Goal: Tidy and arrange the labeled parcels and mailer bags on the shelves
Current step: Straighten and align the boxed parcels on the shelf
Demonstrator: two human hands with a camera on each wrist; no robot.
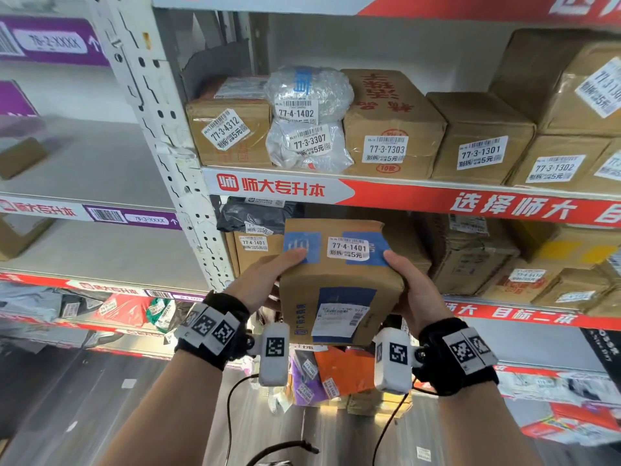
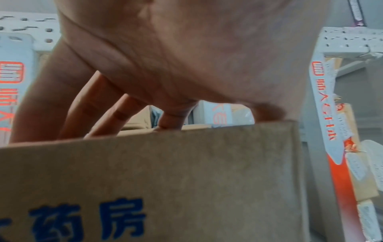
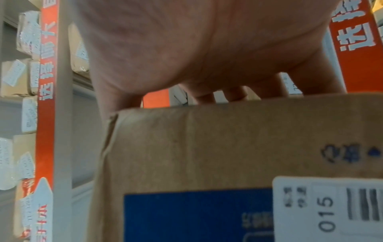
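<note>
I see a brown cardboard parcel (image 1: 339, 280) with blue tape patches and a white label reading 77-4-1401, tilted, held just in front of the red shelf edge (image 1: 403, 196) and below it. Above that edge stand boxes labelled 77-3-4312 (image 1: 232, 132), 77-3-7303 (image 1: 386, 129) and 77-3-1301 (image 1: 480, 139), with two clear mailer bags (image 1: 309, 119) stacked between the first two.

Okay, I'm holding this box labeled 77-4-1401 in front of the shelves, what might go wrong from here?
1. Both hands, left hand and right hand, grip the box only at its sides; it may slip.
2. The shelf behind looks packed; pushing it in could shove the black mailer bag.
3. Another box there reads 77-4-1401 too; mix-ups are possible.
</note>
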